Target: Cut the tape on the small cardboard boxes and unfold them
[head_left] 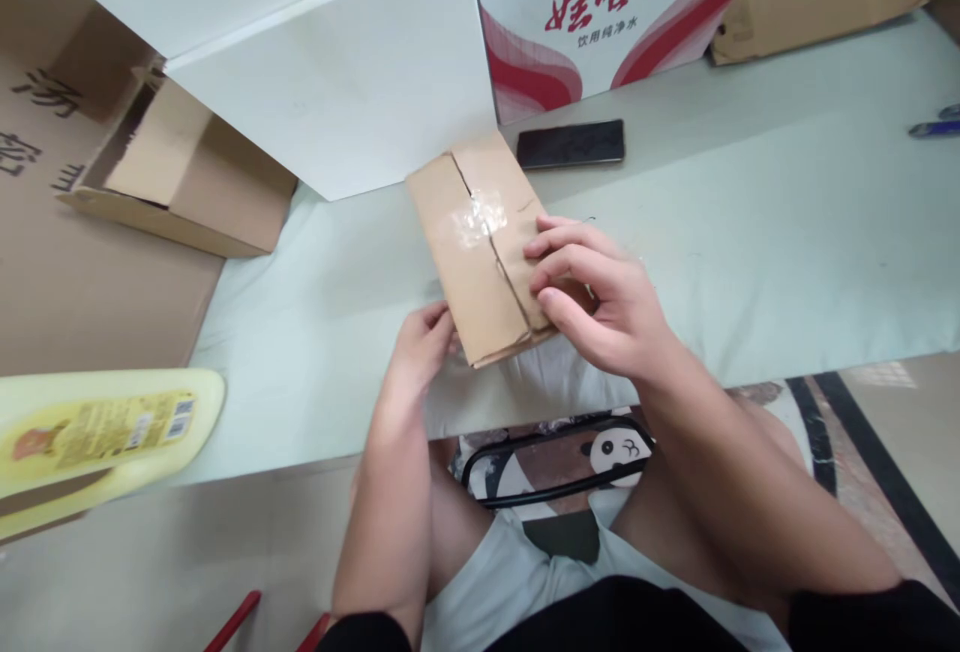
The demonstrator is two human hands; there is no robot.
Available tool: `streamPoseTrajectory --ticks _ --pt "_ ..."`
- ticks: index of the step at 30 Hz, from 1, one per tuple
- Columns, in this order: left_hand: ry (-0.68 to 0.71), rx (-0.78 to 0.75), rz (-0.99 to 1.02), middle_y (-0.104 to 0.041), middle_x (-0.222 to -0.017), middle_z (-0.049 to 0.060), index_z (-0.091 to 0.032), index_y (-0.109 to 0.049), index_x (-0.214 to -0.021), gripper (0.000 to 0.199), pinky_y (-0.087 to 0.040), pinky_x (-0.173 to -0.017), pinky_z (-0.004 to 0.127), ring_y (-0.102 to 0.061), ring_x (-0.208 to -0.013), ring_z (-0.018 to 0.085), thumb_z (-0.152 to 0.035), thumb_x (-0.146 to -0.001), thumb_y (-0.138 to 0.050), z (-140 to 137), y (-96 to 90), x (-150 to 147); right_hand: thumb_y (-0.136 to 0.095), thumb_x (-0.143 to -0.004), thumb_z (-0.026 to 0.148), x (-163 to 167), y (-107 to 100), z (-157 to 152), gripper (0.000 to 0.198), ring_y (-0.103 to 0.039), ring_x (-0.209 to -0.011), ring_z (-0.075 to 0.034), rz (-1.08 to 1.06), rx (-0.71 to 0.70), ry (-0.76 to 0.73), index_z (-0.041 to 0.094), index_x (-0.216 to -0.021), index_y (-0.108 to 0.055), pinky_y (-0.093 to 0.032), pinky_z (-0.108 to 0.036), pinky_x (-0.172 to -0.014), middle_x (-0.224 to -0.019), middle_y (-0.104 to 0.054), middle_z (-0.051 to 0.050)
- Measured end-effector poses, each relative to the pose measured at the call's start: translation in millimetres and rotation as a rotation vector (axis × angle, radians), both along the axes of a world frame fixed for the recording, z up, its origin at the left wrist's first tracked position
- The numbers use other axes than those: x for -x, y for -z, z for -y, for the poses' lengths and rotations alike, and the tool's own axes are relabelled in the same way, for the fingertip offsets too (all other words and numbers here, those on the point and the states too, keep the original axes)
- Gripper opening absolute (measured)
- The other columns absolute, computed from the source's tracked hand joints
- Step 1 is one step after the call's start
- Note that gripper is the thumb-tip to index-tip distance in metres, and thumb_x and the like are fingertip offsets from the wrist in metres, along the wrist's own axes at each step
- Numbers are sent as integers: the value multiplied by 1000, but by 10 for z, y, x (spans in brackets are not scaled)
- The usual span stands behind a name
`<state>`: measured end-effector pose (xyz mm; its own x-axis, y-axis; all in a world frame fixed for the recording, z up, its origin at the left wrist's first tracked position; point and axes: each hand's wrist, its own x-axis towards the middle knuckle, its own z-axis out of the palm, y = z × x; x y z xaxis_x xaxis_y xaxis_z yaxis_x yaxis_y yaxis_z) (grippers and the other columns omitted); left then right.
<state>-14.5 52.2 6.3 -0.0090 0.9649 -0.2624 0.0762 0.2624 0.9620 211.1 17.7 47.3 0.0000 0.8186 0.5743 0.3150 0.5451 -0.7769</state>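
Note:
A small brown cardboard box [469, 277] lies on the table in front of me, its top seam crossed by shiny clear tape [480, 219]. The seam gapes slightly at both ends. At the box's near left edge is my left hand [420, 347], closed, with thumb and fingers against the side; some fingertips are hidden behind the box. My right hand [604, 297] reaches over the right part of the box, fingers bent and apart, fingertips touching or just above the top. A gap shows between its thumb and fingers.
Behind the box stand a white panel [360, 82] and a red-and-white carton [600, 22]. A black phone [571, 144] lies near the carton. Cardboard [817, 2] and pens [934, 128] are to the right. An open cardboard box [225, 172] and a yellow bottle [112, 432] are left.

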Motion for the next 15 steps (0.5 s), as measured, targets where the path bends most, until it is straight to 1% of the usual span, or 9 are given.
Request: streamPoseTrajectory --ticks 2,4,5,7,9,10,12,13,15 --pt "-72 -218 -113 -80 -106 9 -20 -77 -104 45 -62 -81 38 -75 -101 29 -57 -78 -81 -7 -30 80 -61 -86 22 11 48 -3 6 -67 -121 -26 11 33 -13 24 -83 -66 -49 -53 -118 -108 -70 -7" --pt "-86 -507 -132 -73 -129 9 -25 -73 -119 48 -59 -97 41 -67 -126 29 -60 -86 -71 12 -75 119 -60 -85 20 28 87 -8 8 -65 -126 -27 16 35 -23 24 -84 -67 -49 -52 -118 -111 -69 -8" --pt "-37 -630 -132 -68 -139 8 -28 -70 -125 48 -55 -106 43 -59 -137 29 -59 -89 -68 28 -94 120 -59 -85 19 38 98 -10 9 -65 -126 -26 16 27 -28 24 -85 -67 -49 -52 -118 -111 -69 -8" --pt "140 -793 -203 -61 -149 7 -31 -69 -130 45 -44 -120 48 -49 -148 29 -57 -95 -61 60 -110 93 -59 -85 18 52 100 -13 11 -65 -127 -26 21 18 -39 24 -85 -67 -49 -52 -118 -111 -70 -7" --pt "268 -866 -311 -57 -153 8 -30 -68 -132 44 -37 -126 52 -48 -149 30 -55 -100 -54 77 -88 45 -59 -87 21 36 83 -17 10 -66 -125 -26 25 26 -53 25 -86 -68 -48 -52 -118 -111 -71 -7" --pt "292 -884 -350 -57 -153 9 -30 -68 -133 44 -36 -126 53 -49 -148 30 -55 -101 -51 80 -67 23 -59 -88 23 8 75 -22 10 -66 -123 -26 18 47 -39 25 -86 -68 -49 -52 -117 -109 -72 -6" --pt "283 -905 -375 -55 -153 10 -29 -67 -133 46 -36 -125 54 -50 -146 30 -57 -102 -47 75 -16 -7 -54 -91 28 -96 75 -41 14 -71 -109 -25 -18 107 133 25 -85 -67 -56 -48 -103 -100 -74 -6" --pt "267 -911 -370 -55 -153 10 -29 -67 -133 47 -36 -126 54 -50 -146 31 -58 -102 -46 71 6 -13 -52 -92 29 -170 90 -57 17 -71 -98 -24 -22 153 285 25 -84 -66 -59 -45 -93 -93 -73 -5" --pt "251 -911 -360 -57 -150 10 -30 -68 -131 47 -35 -126 56 -49 -146 31 -60 -101 -47 65 33 -11 -52 -88 29 -337 157 -95 15 -68 -80 -22 68 298 580 24 -82 -64 -56 -40 -76 -84 -71 -5"
